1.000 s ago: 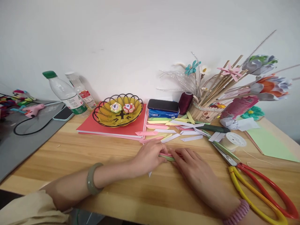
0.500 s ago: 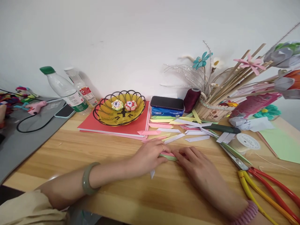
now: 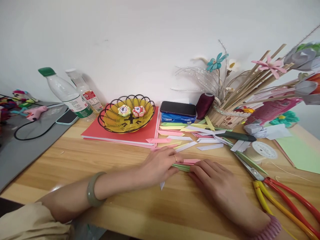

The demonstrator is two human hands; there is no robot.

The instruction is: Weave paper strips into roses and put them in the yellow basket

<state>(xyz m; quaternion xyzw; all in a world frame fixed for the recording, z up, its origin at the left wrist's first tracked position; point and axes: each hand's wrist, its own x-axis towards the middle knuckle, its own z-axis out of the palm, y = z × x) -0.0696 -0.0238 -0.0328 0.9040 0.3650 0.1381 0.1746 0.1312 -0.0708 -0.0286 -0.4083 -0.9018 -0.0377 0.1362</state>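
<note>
Between my hands, just above the wooden table, lie folded paper strips, green (image 3: 183, 167) in front and pink (image 3: 192, 161) behind. My left hand (image 3: 162, 166), with a ring on one finger, is closed on their left end. Around the right end my right hand (image 3: 213, 178) has its fingers curled and pressed together; its fingertips are partly hidden. Under the left hand a pale pointed paper tip (image 3: 162, 185) sticks out. Several loose folded strips, among them a white one (image 3: 186, 147), lie just beyond my hands.
A yellow basket (image 3: 110, 121) with two paper flowers rests on red paper (image 3: 91, 131). Red-handled scissors (image 3: 287, 196), yellow-handled pliers (image 3: 282, 206) and a thread spool (image 3: 265, 150) are at right. Behind stand a phone (image 3: 178, 108) on a blue pack and a stick-filled holder (image 3: 222, 115). Bottles (image 3: 67, 96) stand left.
My right hand has shifted slightly right, and more of the pink and green strips shows between my hands. The left hand stays nearly in place.
</note>
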